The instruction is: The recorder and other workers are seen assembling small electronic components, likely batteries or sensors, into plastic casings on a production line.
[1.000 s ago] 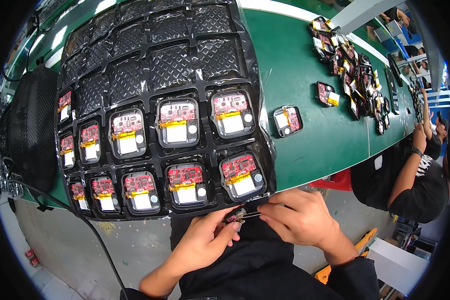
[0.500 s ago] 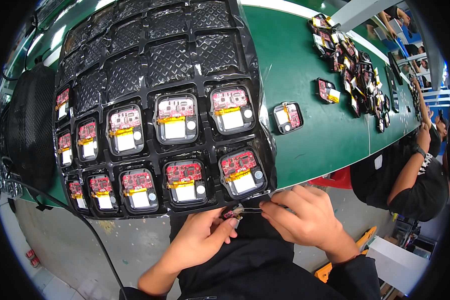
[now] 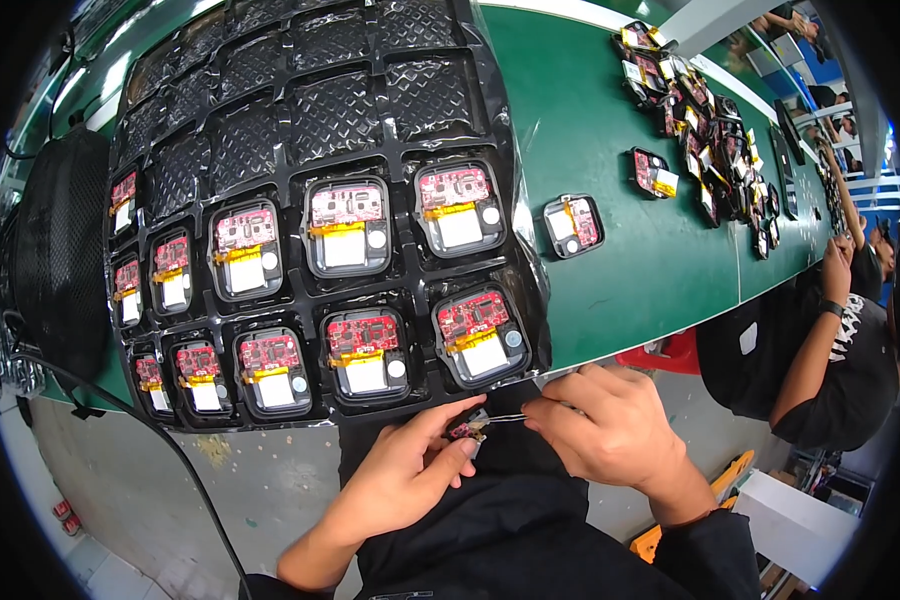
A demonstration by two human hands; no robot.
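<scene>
Below the front edge of the tray, my left hand (image 3: 406, 468) is closed around a small electronic device (image 3: 468, 430), whose reddish circuit board partly shows between thumb and fingers. Most of its casing is hidden by the hand. My right hand (image 3: 610, 428) pinches thin metal tweezers (image 3: 508, 417), with their tips at the device. Just beyond, a black blister tray (image 3: 402, 292) carries several open black device housings, such as the nearest housing (image 3: 480, 335). Each has a red circuit board, yellow tape and a white battery.
On the green table (image 3: 630, 290), a single housing (image 3: 573, 227) lies right of the tray, and a pile of housings (image 3: 705, 140) is farther right. A black mesh bag (image 3: 65, 250) stands at left, with a black cable (image 3: 185, 460) hanging down. A co-worker (image 3: 805, 350) sits at right.
The tray and table have shifted slightly up and left in the view. My left index finger has stretched out along the device; the tweezers stay at it.
</scene>
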